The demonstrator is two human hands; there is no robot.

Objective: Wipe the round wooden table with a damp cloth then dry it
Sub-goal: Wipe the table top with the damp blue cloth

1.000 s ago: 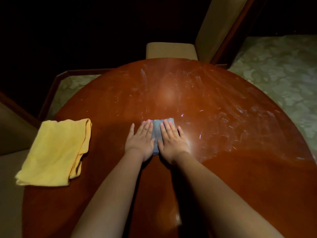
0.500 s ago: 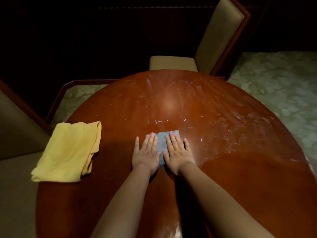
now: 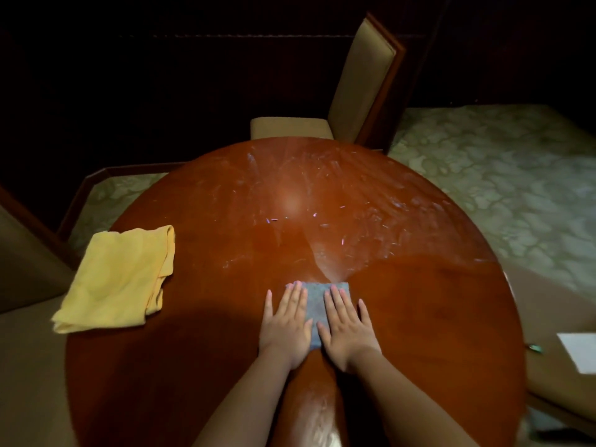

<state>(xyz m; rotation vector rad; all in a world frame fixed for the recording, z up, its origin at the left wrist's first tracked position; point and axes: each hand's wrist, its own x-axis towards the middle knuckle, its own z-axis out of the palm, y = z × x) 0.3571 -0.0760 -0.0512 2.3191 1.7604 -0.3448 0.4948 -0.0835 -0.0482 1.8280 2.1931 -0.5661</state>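
Table [image 3: 419, 317] mid-frame: we've dragged the blue cloth [image 3: 317, 304] back toward us, leaving a clean streak.

> Hands?

Left hand [image 3: 285, 324] and right hand [image 3: 346, 327] flat, fingers straight, pressing it. Far half's still smeary, yellow cloth [image 3: 119, 279] waits at left.

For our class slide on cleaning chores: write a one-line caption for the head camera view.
Both hands press a blue cloth flat on the round table; a yellow cloth waits nearby.
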